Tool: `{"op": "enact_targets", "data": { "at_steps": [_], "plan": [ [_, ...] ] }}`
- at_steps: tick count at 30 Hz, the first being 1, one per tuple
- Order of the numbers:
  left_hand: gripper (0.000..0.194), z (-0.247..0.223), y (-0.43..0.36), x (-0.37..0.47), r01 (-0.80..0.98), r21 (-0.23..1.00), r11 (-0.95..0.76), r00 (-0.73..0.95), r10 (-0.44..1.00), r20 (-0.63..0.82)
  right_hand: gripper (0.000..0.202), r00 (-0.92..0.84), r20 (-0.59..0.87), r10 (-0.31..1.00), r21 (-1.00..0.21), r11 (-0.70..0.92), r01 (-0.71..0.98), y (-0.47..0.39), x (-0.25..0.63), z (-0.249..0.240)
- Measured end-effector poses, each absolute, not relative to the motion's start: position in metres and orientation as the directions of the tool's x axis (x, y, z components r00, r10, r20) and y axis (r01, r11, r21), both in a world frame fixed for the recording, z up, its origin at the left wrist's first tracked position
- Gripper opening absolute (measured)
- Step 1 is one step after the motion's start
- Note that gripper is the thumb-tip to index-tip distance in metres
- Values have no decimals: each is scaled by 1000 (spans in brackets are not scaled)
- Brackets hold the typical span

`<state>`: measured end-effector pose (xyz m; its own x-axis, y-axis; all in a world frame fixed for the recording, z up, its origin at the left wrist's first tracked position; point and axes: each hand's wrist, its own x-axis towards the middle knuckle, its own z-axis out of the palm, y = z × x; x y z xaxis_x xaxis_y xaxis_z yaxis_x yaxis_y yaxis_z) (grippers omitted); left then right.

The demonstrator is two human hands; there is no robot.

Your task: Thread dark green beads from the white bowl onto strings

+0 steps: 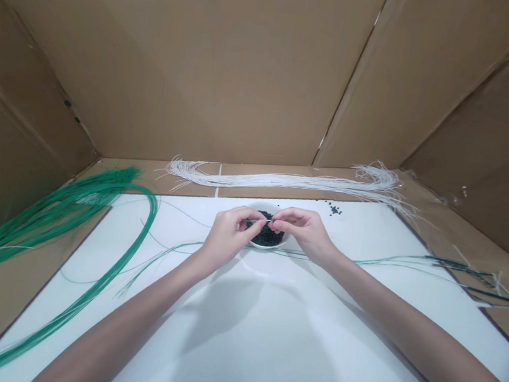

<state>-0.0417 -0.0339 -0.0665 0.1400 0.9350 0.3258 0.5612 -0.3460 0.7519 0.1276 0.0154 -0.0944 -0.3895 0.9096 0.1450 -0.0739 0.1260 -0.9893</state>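
Note:
Over a white bowl [286,242] full of small dark beads [267,236], my two hands meet fingertip to fingertip. My left hand [230,230] is closed in a pinch on a thin strand [259,220], whose pale end points right. At that end, the thumb and fingers of my right hand [306,230] are pressed together. Whatever they grip is too small to make out, and dark beads lie right behind it. A fine green line trails leftward from near my left hand across the white board.
Green strands [132,251] lie bundled at the left, white strands [283,182] along the back. Several loose beads [335,210] are scattered behind my right hand. Thin green strands with dark beaded ends [493,297] cross the white board [264,351]. Cardboard walls [232,66] surround it.

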Motion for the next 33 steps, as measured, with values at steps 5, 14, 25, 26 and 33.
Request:
{"op": "enact_targets", "data": {
  "at_steps": [5,14,25,26,33],
  "plan": [
    [17,-66,-35,-41,557,751,-354,151,933,328,19,-391,150,908,-988,125,-87,14,128,-95],
    [18,-65,-35,-41,573,729,-374,168,924,342,19,-372,149,916,-988,118,-104,15,129,-96],
    [16,-65,-37,-40,556,740,-378,165,923,347,16,-383,158,910,-986,120,-119,16,129,-97],
    [16,-65,-37,-40,556,740,-379,166,923,348,16,-384,161,909,-985,123,-122,16,129,-96],
    [17,-65,-37,-40,573,715,-401,177,912,369,16,-363,159,918,-986,131,-101,14,128,-93]
  ]
}}
